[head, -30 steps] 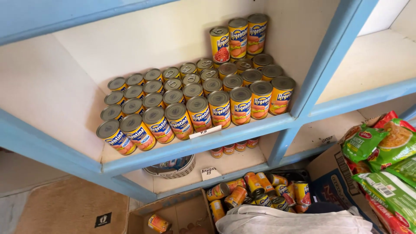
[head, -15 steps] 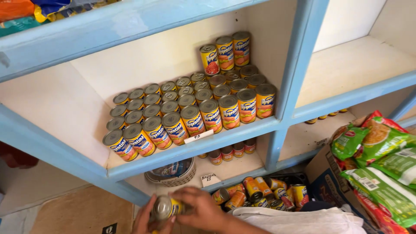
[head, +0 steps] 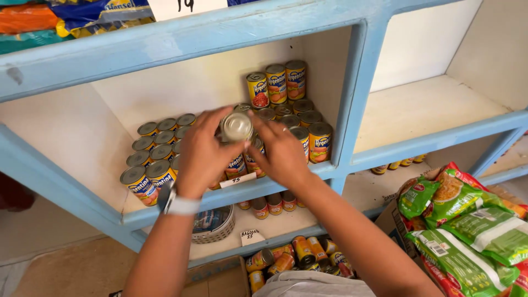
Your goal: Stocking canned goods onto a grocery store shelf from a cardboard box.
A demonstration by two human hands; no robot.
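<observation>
A pale blue shelf (head: pixel 286 181) carries rows of yellow-labelled cans (head: pixel 148 179). Above those rows, the left hand (head: pixel 201 151) and right hand (head: pixel 283 154) hold one can (head: pixel 237 127) between them, fingers closed around its sides, its shiny end facing the camera.

— Where is the can (head: pixel 237 126) sitting?
— Between left hand (head: pixel 201 155) and right hand (head: pixel 281 154), above the cans (head: pixel 151 165) standing along the shelf (head: pixel 286 179) front edge.
— And below?
— A basket (head: pixel 214 225) is lying on the lower shelf (head: pixel 275 223).
</observation>
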